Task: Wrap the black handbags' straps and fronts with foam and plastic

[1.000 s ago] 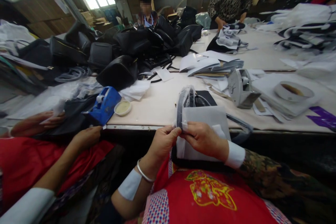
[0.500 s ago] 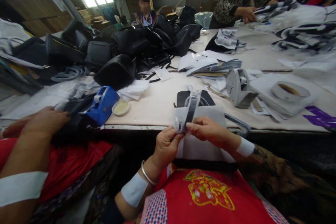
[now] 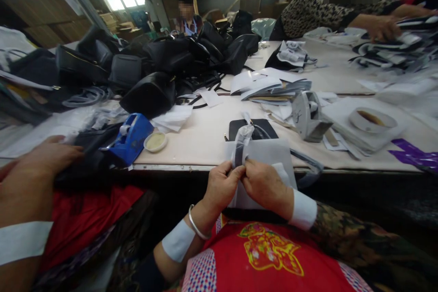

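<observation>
A black strap (image 3: pixel 238 154) in clear plastic wrap rises from between my hands and bends over at the top. My left hand (image 3: pixel 222 187) pinches its lower end from the left. From the other side my right hand (image 3: pixel 266 186) closes on the same spot, and the thumbs and fingertips of both hands meet there. Under and behind them a white sheet (image 3: pixel 273 149) hangs over the table edge. Beyond it lies a flat black bag (image 3: pixel 265 127) with a zip pull at its left corner. A wrapped grey strap (image 3: pixel 310 164) droops over the edge at the right.
Left of my hands stand a blue tape dispenser (image 3: pixel 132 139) and a small dish (image 3: pixel 155 142). At the right are a grey tape dispenser (image 3: pixel 310 116) and a tape roll (image 3: pixel 372 120). Black bags (image 3: pixel 148 96) heap behind. A co-worker's hand (image 3: pixel 51 157) works at left.
My right hand has come in to meet my left, and the wrapped strap now bends over where it stood straighter. A co-worker at the far right has leaned over and reached further right.
</observation>
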`<action>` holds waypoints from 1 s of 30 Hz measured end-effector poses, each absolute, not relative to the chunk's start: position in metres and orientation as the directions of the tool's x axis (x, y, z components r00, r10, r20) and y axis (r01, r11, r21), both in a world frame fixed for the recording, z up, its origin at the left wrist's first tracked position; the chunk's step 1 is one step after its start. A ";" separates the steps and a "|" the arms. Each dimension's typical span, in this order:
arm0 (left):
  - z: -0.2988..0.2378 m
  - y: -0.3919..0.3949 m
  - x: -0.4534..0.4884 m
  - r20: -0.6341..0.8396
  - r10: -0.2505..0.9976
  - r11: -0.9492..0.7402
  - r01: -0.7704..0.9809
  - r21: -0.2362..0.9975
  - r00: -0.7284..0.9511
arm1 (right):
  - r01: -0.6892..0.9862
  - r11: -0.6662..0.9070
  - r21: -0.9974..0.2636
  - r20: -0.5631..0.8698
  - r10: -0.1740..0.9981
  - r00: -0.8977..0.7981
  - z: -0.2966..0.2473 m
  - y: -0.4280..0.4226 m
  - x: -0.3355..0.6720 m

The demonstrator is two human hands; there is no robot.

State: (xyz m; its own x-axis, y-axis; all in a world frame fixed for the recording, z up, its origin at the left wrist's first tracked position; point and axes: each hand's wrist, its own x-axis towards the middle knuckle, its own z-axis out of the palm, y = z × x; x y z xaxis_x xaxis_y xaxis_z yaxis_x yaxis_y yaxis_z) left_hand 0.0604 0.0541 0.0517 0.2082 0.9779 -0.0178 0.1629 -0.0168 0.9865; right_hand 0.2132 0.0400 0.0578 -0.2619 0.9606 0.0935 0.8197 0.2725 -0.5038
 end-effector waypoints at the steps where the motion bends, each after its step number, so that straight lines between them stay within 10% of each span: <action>1: 0.050 0.053 0.064 -0.024 0.983 0.001 0.123 0.992 0.184 | 0.853 0.274 -0.444 0.086 0.961 -0.264 0.058 0.039 0.212; 6: 0.040 0.051 0.065 -0.053 0.986 0.061 -0.047 0.997 0.155 | 0.611 0.268 -0.745 0.041 0.932 -0.360 0.066 0.047 0.225; 9: 0.035 0.050 0.058 0.128 0.972 -0.142 0.061 0.988 0.199 | 0.154 -0.111 -0.982 -0.163 0.907 -0.387 0.068 0.058 0.237; 14: 0.033 0.052 0.047 0.325 0.881 -0.402 0.181 0.898 0.344 | -0.288 -0.511 -0.810 -0.386 0.834 -0.395 0.066 0.064 0.233; 19: 0.041 0.066 0.041 -0.004 0.890 -0.024 0.056 0.998 0.456 | 0.054 -0.085 -0.995 -0.096 0.960 -0.264 0.061 0.060 0.226; 23: 0.045 0.074 0.053 -0.217 0.897 0.291 -0.144 0.946 0.384 | 0.583 0.449 -0.678 0.325 0.893 -0.311 0.051 0.056 0.224; 27: 0.046 0.075 0.065 -0.160 0.955 0.188 -0.094 0.978 0.251 | 0.751 0.505 -0.424 0.338 0.858 -0.386 0.044 0.053 0.228; 30: 0.046 0.076 0.063 -0.090 0.954 0.101 -0.026 0.995 0.286 | 0.623 0.450 -0.639 0.248 0.888 -0.387 0.050 0.058 0.239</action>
